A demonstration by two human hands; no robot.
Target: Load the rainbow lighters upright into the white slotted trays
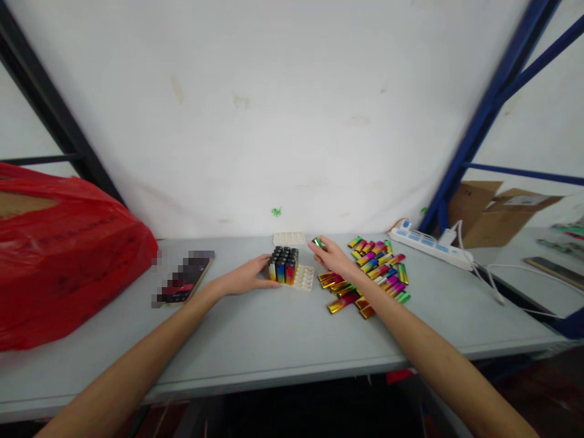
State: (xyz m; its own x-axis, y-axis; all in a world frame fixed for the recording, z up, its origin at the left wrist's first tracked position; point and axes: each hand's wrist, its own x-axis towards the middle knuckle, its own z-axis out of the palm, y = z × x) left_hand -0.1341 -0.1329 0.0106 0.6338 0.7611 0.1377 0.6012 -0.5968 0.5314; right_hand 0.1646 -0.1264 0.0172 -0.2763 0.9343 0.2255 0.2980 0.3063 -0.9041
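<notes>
My left hand (pixel 246 277) rests at the left side of a block of upright shiny tubes (pixel 285 272) with black tops. Its thumb stretches along the front and its fingers reach the back left corner, spread apart around the block. The tubes stand on a pale tray with round hollows (pixel 305 278), whose right part shows bare. Just right of the block and above the table, my right hand (pixel 332 257) is closed on a green shiny tube (pixel 318 243) with a dark end. Beneath my right forearm lies a loose pile of multicoloured metallic tubes (pixel 378 267).
A second pale tray (pixel 289 238) lies against the wall. On the left are a phone (pixel 187 281), partly blurred out, and a big red plastic bag (pixel 68 261). A white power strip (pixel 431 245) with cables and an open cardboard box (pixel 497 213) stand at the right.
</notes>
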